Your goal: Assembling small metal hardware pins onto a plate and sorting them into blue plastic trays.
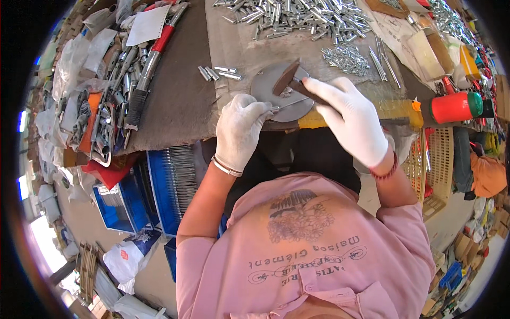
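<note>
My right hand, in a white glove, is closed round the handle of a hammer. The hammer's rusty brown head is over a round grey metal plate at the bench's near edge. My left hand, gloved too, pinches a thin metal rod with a thicker sleeve-like part by the fingers. That rod lies across the near part of the plate, under the hammer. Left of the plate, several short metal tubes lie together on the bench.
A heap of metal tubes covers the bench's far side, with a pile of small metal pins nearer. Thin rods lie to their right. Tools crowd the left, including a red-and-black bar. A red roll sits at right; blue crates stand below.
</note>
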`<state>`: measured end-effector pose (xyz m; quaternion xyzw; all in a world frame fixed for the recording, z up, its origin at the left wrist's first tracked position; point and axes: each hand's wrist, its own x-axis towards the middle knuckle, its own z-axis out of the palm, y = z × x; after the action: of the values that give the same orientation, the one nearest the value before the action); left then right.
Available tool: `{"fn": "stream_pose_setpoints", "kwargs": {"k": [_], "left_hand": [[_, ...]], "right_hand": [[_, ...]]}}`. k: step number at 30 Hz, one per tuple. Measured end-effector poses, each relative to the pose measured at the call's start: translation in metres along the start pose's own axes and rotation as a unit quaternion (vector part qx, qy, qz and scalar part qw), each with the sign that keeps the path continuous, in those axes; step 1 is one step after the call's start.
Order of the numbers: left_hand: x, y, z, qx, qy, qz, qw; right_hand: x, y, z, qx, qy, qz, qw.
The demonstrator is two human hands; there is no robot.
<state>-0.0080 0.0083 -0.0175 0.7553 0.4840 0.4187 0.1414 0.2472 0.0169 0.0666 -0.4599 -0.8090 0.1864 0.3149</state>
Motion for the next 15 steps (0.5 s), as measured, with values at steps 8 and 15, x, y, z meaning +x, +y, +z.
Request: {"fn": "stream_pose_setpoints", "kwargs": {"k": [8, 15], "left_hand": [[0.001, 0.004, -0.006, -0.016, -0.024, -0.025, 0.999], [-0.004, 0.016, -0.011, -0.018, -0.026, -0.067, 0.997]], "right_hand": [[0.001, 0.026, 0.02, -0.178, -0.032, -0.04, 0.983], [-0.03, 0.0, 0.038, 0.008, -0.167, 0.109, 0.98]]}}
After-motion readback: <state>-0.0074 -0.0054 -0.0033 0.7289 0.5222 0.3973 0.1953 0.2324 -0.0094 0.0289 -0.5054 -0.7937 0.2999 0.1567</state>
